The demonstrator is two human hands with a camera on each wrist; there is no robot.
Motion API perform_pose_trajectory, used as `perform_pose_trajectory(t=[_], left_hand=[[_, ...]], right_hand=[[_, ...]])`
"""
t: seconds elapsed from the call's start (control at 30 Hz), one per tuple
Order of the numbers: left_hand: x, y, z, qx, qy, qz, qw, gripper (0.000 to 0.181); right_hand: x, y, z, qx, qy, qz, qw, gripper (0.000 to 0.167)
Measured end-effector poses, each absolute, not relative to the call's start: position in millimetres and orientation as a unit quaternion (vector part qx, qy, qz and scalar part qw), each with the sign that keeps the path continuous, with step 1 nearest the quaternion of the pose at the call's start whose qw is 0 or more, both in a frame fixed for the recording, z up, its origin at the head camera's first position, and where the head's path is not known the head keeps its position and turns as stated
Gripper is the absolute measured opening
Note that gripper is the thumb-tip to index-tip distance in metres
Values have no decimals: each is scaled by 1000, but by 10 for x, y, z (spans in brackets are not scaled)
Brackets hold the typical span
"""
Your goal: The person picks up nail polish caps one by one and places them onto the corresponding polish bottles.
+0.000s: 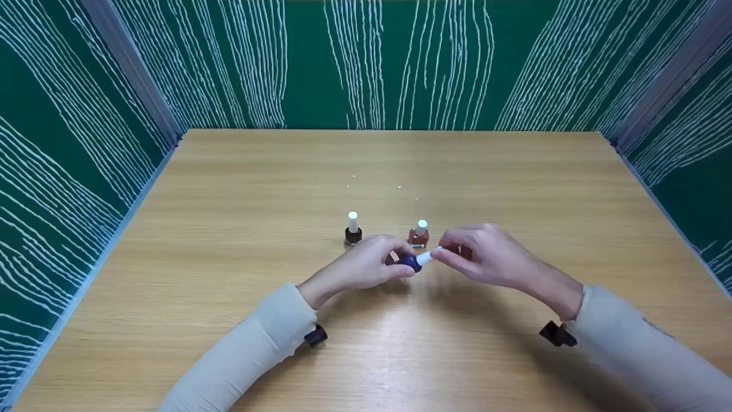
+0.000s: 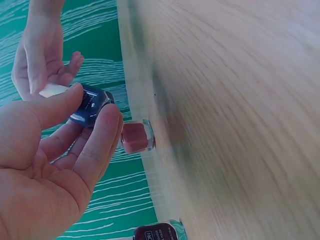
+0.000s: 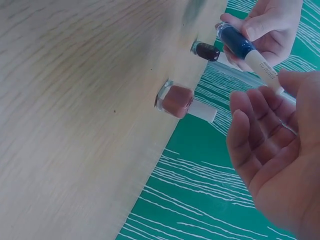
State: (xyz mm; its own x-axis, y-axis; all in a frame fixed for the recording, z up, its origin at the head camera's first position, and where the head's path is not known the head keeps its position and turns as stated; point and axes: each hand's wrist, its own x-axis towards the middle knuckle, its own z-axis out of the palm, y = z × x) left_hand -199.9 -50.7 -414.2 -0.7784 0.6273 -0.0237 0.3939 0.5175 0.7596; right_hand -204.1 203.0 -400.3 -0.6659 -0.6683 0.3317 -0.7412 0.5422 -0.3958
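A dark blue nail polish bottle (image 1: 409,262) with a white cap (image 1: 425,257) is held tilted just above the table. My left hand (image 1: 374,262) grips its glass body between thumb and fingers. The cap's end is pinched by the thumb and index finger of my right hand (image 1: 486,256), whose other fingers curl loosely in the right wrist view. Cap and bottle are joined. Just behind the hands, a pinkish-brown nail polish bottle (image 3: 177,100) stands upright. A very dark nail polish bottle (image 1: 353,235) stands upright to its left, near my left hand.
The wooden table (image 1: 257,189) reaches back to green walls (image 1: 309,68) with white wavy lines. Several tiny pale specks (image 1: 399,187) lie behind the bottles. Dark wrist devices (image 1: 557,333) sit below the light sleeves (image 1: 635,337).
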Motion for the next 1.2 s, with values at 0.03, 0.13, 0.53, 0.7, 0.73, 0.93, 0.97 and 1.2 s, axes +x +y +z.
perform_pose_trajectory(t=[0.03,0.13,0.53,0.7,0.73,0.93,0.97,1.2], left_hand=[[-1991,-501,-4138,297,858,392,151,22],[-1966,-490,-4124,300,856,393,153,21],[-1922,-509,-4161,298,853,397,161,15],[-1939,-531,-4173,302,844,413,160,14],[-1944,-534,-4173,302,841,418,162,14],[-1963,-539,-4166,301,839,420,170,14],[-1965,-537,-4164,301,841,417,170,14],[-1954,-517,-4160,304,845,406,170,16]], right_hand=[[-2040,2022,-4001,401,-877,256,67,21],[-2037,2002,-3992,401,-880,249,57,29],[-2045,2007,-4037,403,-877,261,25,40],[-2019,2093,-3969,400,-873,279,-2,28],[-2018,2111,-3959,407,-870,280,-3,31],[-2028,2170,-3972,448,-851,275,26,43],[-2031,2173,-3983,452,-848,275,31,43],[-2030,2158,-4048,472,-834,282,46,40]])
